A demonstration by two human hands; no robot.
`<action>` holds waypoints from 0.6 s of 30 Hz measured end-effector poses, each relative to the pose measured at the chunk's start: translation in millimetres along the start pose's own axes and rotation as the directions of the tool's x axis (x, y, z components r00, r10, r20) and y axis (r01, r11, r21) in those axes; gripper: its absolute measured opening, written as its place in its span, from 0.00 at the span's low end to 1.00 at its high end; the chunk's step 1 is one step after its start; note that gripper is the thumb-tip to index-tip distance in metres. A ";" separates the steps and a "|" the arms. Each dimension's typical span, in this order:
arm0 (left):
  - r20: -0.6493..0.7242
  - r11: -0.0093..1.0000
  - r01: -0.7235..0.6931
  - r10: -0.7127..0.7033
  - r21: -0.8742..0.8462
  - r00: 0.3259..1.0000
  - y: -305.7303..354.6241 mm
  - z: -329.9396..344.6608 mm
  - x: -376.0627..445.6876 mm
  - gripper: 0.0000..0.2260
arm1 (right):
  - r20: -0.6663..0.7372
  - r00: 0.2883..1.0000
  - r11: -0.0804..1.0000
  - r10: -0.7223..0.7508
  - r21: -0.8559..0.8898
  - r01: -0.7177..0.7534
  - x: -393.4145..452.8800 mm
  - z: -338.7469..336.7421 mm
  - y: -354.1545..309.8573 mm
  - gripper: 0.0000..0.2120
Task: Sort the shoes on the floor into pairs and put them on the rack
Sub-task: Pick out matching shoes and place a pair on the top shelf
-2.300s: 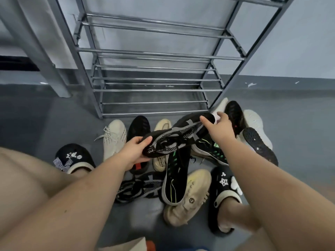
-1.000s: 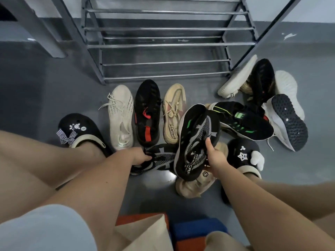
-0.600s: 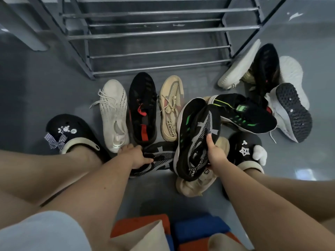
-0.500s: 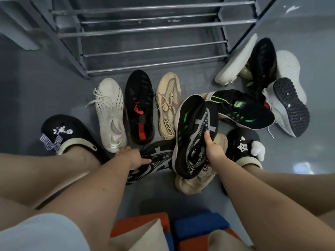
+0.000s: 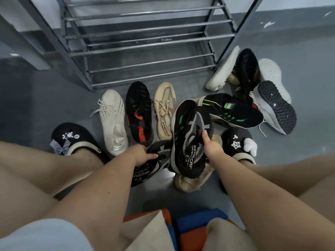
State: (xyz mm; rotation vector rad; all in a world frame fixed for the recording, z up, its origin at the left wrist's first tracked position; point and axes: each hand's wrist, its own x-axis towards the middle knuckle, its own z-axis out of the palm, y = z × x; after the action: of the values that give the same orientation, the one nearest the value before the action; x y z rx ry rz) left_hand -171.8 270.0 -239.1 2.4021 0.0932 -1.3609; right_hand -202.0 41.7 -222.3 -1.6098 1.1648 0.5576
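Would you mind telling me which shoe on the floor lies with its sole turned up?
The white sneaker at far right: its dark studded sole faces the camera, while the others show their uppers.

Our arms are bare from the wrists up, with no watch, ring or band on the left hand (image 5: 140,154) or the right hand (image 5: 212,148). A pale grey-blue sleeve (image 5: 41,236) covers our left shoulder at the lower edge of the view. Our legs are bare too. On our feet we wear black clogs with cream collars: the left clog (image 5: 72,138) carries a checked bow and small silvery charms, the right clog (image 5: 237,142) a white star and a puffy white charm.
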 end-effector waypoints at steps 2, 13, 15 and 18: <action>-0.052 1.000 0.007 -0.008 -0.029 0.999 -1.2 -2.9 -10.9 0.26 | -0.027 0.999 0.999 -0.040 -0.019 0.039 -6.0 -5.0 1.8 0.30; -0.266 0.831 0.027 -0.209 -0.556 0.941 -26.6 -29.4 -49.7 0.25 | -0.015 0.989 0.988 -0.147 0.049 0.147 -32.4 1.0 -2.6 0.32; -0.262 0.748 -0.004 -0.228 -0.664 0.938 -22.0 -30.2 -50.4 0.28 | 0.024 0.989 0.988 -0.144 0.063 0.142 -36.6 5.1 -4.2 0.32; -0.216 0.590 -0.045 -0.222 -0.806 0.951 -10.5 -28.4 -47.2 0.35 | 0.072 0.981 0.981 -0.182 0.085 0.176 -40.8 12.5 -5.7 0.33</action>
State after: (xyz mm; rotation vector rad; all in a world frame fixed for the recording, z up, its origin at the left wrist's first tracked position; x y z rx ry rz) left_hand -176.2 295.7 -189.4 1.7645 0.7618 -0.7029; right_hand -211.9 69.9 -191.3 -1.5913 0.9603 0.4495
